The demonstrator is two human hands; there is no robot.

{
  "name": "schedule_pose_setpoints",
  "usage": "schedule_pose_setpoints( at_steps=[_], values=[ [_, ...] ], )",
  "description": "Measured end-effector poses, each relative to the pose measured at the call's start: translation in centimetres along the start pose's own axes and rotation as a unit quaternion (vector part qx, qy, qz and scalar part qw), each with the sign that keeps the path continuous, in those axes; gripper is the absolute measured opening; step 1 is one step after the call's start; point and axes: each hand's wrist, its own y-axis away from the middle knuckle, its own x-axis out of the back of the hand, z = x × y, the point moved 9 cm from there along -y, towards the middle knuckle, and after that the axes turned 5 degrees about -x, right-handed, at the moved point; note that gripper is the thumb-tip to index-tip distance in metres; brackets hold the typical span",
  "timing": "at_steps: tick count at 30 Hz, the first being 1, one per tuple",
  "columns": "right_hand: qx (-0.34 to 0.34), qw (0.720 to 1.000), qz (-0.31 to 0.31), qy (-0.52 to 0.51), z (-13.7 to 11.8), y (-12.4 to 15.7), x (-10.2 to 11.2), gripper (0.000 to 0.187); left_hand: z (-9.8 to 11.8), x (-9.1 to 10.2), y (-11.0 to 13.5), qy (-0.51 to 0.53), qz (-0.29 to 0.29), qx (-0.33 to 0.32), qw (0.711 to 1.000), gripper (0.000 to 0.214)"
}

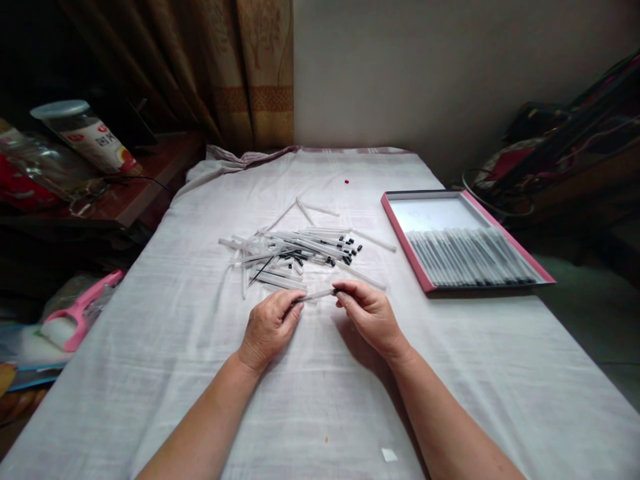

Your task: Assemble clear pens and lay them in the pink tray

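Just in front of the loose pile, my left hand (273, 323) pinches one end of a see-through pen barrel (319, 295) between thumb and fingers. The barrel lies almost level between my two hands. At its other end my right hand (370, 313) has thumb and forefinger closed on a small black pen plug (335, 291); whether the plug sits inside the barrel I cannot tell. Behind my hands lie several loose pen barrels (280, 243), some with dark refills among them. Small black plugs (349, 259) are scattered at the pile's right side.
To the right, a shallow pink-edged box (406, 243) holds a row of pens (467, 257). A tiny red piece (347, 181) lies at the far side of the white tablecloth (200, 373). A white scrap (389, 455) is near the front. Pink-handled scissors (80, 310) are at the left.
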Motion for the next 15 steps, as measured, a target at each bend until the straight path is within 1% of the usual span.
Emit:
schedule_pose_setpoints(
  at_steps=[2,8,12,15],
  values=[
    [0.015,1.000,-0.004,0.013,-0.2,0.1,0.0,0.020,-0.1,0.0,0.0,0.003,-0.001,0.003,1.000,0.020],
    [0.014,1.000,-0.010,0.012,-0.1,0.1,-0.2,0.019,0.1,0.0,0.0,0.000,0.001,-0.005,1.000,0.020],
    [0.064,0.995,-0.014,0.073,-0.5,0.2,-0.2,0.018,0.3,0.1,0.0,-0.004,0.004,-0.019,1.000,0.021],
    [0.116,0.984,-0.026,0.134,-1.3,0.4,-0.2,0.017,0.6,0.0,-0.1,-0.008,0.000,-0.036,0.999,0.023]
  ],
)
